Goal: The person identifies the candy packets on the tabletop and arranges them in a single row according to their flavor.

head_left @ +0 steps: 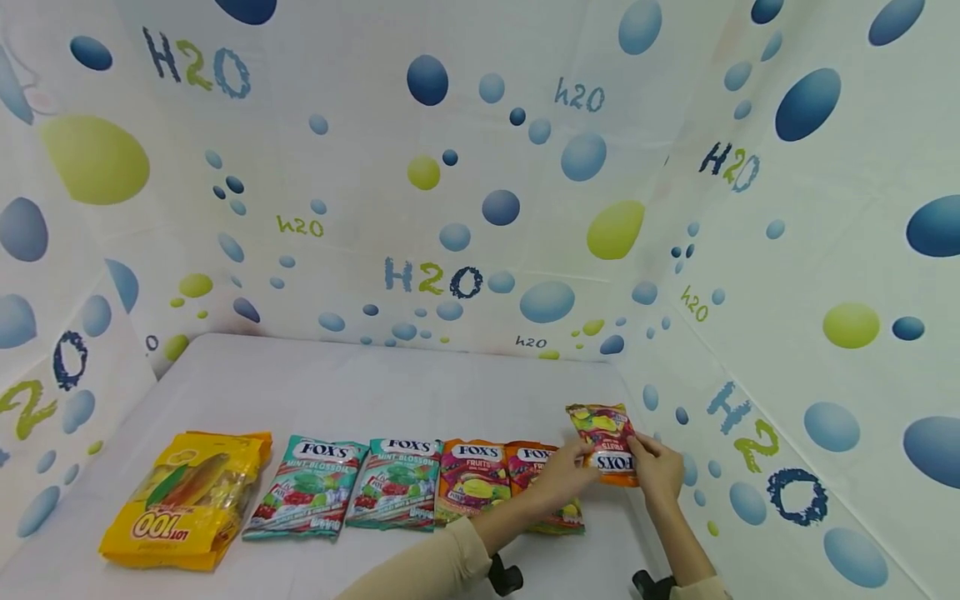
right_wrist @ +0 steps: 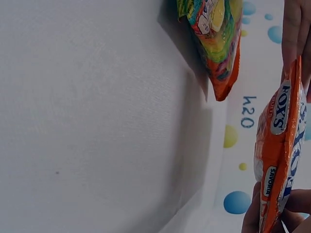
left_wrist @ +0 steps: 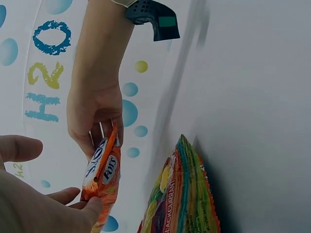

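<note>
Both hands hold an orange Fox's Fruits candy bag point(head_left: 603, 433) above the table's right end; its lettering is upside down in the head view. My left hand point(head_left: 562, 477) pinches its left side near the lower edge, and my right hand point(head_left: 658, 468) grips the right side. In the left wrist view, fingertips point(left_wrist: 92, 208) of the left hand touch the bag point(left_wrist: 109, 170). The right wrist view shows the right hand's fingers point(right_wrist: 250, 213) around one end of the bag point(right_wrist: 277, 141). Behind the left forearm lies another Fox's Fruits bag point(head_left: 525, 467), partly hidden.
Left of it, a row holds a Fox's Fruits bag point(head_left: 474, 479), two green Mint Blossom bags point(head_left: 396, 483) point(head_left: 307, 492) and a large yellow mango candy bag point(head_left: 183, 500). Patterned sheets point(head_left: 360, 167) enclose the white table point(head_left: 420, 383) at the back and sides.
</note>
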### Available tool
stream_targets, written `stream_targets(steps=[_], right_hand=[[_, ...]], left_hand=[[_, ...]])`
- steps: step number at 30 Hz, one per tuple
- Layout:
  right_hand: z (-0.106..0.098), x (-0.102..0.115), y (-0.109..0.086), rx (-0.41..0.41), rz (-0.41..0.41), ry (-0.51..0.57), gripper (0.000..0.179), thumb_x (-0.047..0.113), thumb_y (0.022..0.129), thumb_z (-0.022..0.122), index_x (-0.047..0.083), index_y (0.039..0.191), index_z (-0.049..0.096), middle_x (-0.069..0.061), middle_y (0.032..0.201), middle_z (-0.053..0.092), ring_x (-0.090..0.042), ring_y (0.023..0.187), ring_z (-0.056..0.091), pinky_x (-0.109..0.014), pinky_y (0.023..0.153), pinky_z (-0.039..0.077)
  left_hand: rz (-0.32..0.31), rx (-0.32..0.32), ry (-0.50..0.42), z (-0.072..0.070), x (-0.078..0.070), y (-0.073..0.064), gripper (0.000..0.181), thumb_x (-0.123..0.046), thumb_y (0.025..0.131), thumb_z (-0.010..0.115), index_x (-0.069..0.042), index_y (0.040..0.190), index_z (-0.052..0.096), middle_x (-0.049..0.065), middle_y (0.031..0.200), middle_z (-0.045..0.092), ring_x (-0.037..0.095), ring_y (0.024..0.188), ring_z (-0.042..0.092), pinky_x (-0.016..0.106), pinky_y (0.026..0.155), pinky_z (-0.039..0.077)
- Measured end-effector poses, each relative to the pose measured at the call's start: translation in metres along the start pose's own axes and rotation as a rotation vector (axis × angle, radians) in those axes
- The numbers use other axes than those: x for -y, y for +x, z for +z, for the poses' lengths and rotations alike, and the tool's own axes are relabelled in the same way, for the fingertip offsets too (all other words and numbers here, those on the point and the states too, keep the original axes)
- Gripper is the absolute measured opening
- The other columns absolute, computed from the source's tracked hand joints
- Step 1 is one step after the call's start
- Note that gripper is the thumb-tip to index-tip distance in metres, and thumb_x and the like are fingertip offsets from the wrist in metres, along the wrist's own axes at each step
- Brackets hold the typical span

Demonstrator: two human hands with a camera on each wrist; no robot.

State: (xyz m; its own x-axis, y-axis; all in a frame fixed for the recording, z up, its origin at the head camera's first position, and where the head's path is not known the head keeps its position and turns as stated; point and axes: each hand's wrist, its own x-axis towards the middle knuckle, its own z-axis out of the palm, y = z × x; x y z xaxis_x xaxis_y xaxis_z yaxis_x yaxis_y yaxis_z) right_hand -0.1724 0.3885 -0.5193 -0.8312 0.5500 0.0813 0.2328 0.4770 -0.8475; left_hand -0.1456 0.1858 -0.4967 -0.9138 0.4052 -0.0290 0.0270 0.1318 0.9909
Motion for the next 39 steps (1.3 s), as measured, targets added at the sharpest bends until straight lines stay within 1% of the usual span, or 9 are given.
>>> stream_targets(steps=[3,7,10,13,17,22,27,32,39], right_hand=[[-0.002,-0.001,-0.004,-0.007,0.000,-0.002,0.045,0.043,0.093,0.063,0.007,0.119,0.071,-0.021,0.123,0.064,-0.030,0.105,0.055,-0.033,0.081,0.046],[-0.004,-0.001,-0.009,-0.014,0.000,-0.007,0.045,0.044,0.093,0.064,0.008,0.119,0.071,-0.019,0.120,0.066,-0.028,0.099,0.057,-0.020,0.066,0.047],[-0.005,-0.002,-0.011,-0.012,-0.005,-0.001,0.045,0.043,0.093,0.064,0.007,0.119,0.071,-0.021,0.120,0.065,-0.029,0.097,0.057,-0.017,0.062,0.047],[-0.006,-0.002,-0.015,-0.008,-0.001,-0.009,0.045,0.043,0.093,0.064,0.008,0.119,0.071,-0.020,0.120,0.065,-0.028,0.097,0.058,-0.016,0.062,0.047],[-0.007,-0.006,-0.018,-0.001,0.006,-0.011,0.046,0.044,0.093,0.063,0.007,0.119,0.071,-0.020,0.120,0.066,-0.029,0.098,0.059,-0.016,0.063,0.048],[-0.008,-0.011,-0.021,-0.015,0.009,-0.031,0.047,0.046,0.092,0.063,0.008,0.120,0.070,-0.020,0.120,0.066,-0.030,0.100,0.059,-0.018,0.067,0.048],[-0.010,-0.017,-0.024,-0.024,0.027,-0.059,0.048,0.047,0.093,0.062,0.008,0.120,0.070,-0.020,0.120,0.066,-0.030,0.100,0.058,-0.021,0.070,0.046],[-0.012,-0.020,-0.028,-0.023,0.045,-0.051,0.049,0.047,0.092,0.062,0.008,0.120,0.070,-0.021,0.121,0.065,-0.031,0.099,0.058,-0.020,0.068,0.047],[-0.012,-0.025,-0.032,-0.042,0.039,-0.055,0.049,0.047,0.092,0.063,0.007,0.119,0.071,-0.022,0.119,0.066,-0.030,0.097,0.059,-0.016,0.062,0.046]], left_hand=[[0.017,0.001,0.025,0.001,0.000,-0.004,0.049,-0.030,0.090,0.064,-0.010,0.135,0.057,0.001,0.128,0.059,0.010,0.097,0.055,0.034,0.085,0.051],[0.058,-0.010,0.083,0.002,-0.001,-0.010,0.049,-0.028,0.090,0.063,-0.009,0.135,0.056,0.000,0.128,0.058,0.013,0.101,0.055,0.032,0.088,0.051],[0.077,-0.024,0.115,0.003,0.000,-0.013,0.051,-0.027,0.089,0.063,-0.008,0.135,0.056,0.001,0.131,0.057,0.015,0.105,0.054,0.031,0.089,0.049],[0.080,-0.035,0.139,0.004,0.001,-0.016,0.053,-0.027,0.087,0.064,-0.008,0.136,0.056,0.002,0.134,0.055,0.016,0.108,0.054,0.032,0.091,0.047],[0.087,-0.034,0.159,0.006,0.004,-0.019,0.052,-0.027,0.087,0.064,-0.008,0.135,0.057,0.003,0.137,0.054,0.017,0.114,0.052,0.038,0.097,0.046],[0.111,-0.033,0.167,0.009,0.010,-0.020,0.051,-0.026,0.084,0.065,-0.007,0.131,0.060,0.003,0.134,0.057,0.017,0.117,0.052,0.041,0.102,0.043],[0.096,-0.038,0.151,0.012,0.013,-0.022,0.049,-0.024,0.081,0.068,-0.007,0.127,0.063,0.002,0.131,0.059,0.015,0.114,0.053,0.038,0.099,0.043],[0.060,-0.020,0.114,0.014,0.016,-0.025,0.048,-0.025,0.083,0.067,-0.010,0.128,0.062,-0.001,0.131,0.058,0.015,0.112,0.053,0.035,0.093,0.044],[0.033,0.008,0.105,0.015,0.016,-0.025,0.049,-0.025,0.082,0.067,-0.010,0.128,0.061,-0.003,0.129,0.059,0.016,0.113,0.053,0.037,0.095,0.044]])
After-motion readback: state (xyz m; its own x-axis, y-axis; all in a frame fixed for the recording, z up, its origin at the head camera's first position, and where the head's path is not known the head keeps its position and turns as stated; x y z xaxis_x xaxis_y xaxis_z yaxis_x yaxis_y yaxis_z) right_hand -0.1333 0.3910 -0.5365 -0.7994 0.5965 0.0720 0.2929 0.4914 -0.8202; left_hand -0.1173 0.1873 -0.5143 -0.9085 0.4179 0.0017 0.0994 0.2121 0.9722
